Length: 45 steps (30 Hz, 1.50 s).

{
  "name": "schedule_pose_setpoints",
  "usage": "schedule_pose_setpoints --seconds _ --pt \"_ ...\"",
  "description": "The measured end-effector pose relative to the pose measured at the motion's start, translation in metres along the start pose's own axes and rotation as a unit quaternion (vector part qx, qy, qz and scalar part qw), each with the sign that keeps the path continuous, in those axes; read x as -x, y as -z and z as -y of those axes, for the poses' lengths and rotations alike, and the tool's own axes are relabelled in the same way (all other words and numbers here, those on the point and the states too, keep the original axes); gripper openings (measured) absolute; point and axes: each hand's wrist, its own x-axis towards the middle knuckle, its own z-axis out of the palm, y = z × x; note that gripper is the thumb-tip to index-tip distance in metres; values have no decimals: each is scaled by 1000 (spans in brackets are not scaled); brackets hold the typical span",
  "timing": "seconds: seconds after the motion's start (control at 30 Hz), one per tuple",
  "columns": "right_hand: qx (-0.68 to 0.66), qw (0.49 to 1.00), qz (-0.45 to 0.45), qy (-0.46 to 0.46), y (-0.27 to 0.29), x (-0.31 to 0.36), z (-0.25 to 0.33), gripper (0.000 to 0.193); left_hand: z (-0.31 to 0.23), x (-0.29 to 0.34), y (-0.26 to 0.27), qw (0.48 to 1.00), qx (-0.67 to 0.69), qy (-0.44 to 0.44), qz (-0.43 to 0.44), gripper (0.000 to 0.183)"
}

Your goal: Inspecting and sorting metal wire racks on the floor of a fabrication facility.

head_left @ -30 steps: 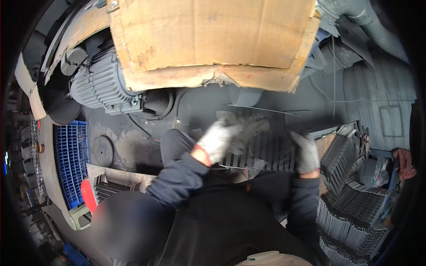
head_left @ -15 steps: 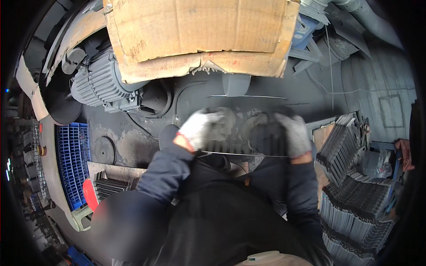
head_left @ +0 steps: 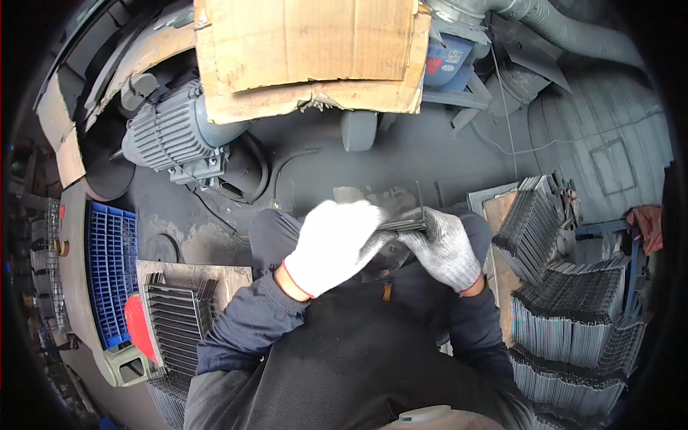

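Note:
Both my hands wear knitted work gloves. My left hand, bright white in the light, is closed at the left end of a dark bent metal plate; its fingertips are partly hidden. My right hand, in a greyer glove, grips the plate's right end, where a thin edge turns upward. The plate is held above my lap, seen nearly edge-on. On my right stand dense stacks of similar dark metal plates, with a leaning row of plates beyond them.
On the left, a rack of dark plates rests by a red round piece, a blue plastic crate and a pale green stool. Ahead are a grey electric motor and a cardboard sheet. A ribbed duct runs at upper right.
My hands have come closer together and their motion blur has lessened. The long thin edge between them now shows as a short bent plate. The view has shifted slightly.

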Motion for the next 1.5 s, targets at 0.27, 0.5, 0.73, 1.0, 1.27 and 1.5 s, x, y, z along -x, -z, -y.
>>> schedule_pose_setpoints --seconds 0.27,0.5,0.73,1.0,1.27,1.5 --pt "-516 792 -327 -22 -62 22 -40 33 21 74 -45 818 299 349 -345 96" --pt "-583 747 -314 -55 -80 23 -61 51 45 57 -60 667 521 410 -339 25" --pt "-245 927 -71 -275 -24 -20 -96 44 83 57 -69 697 541 429 -193 16" --pt "-413 849 -163 -287 -16 -28 -119 31 110 4 -95 706 532 459 -91 29" --pt "-339 886 -111 -297 -45 -67 -103 26 138 37 -72 704 490 507 -85 32" --pt "-404 845 -195 -291 -17 -54 -90 21 111 -1 -78 783 428 444 -74 35"
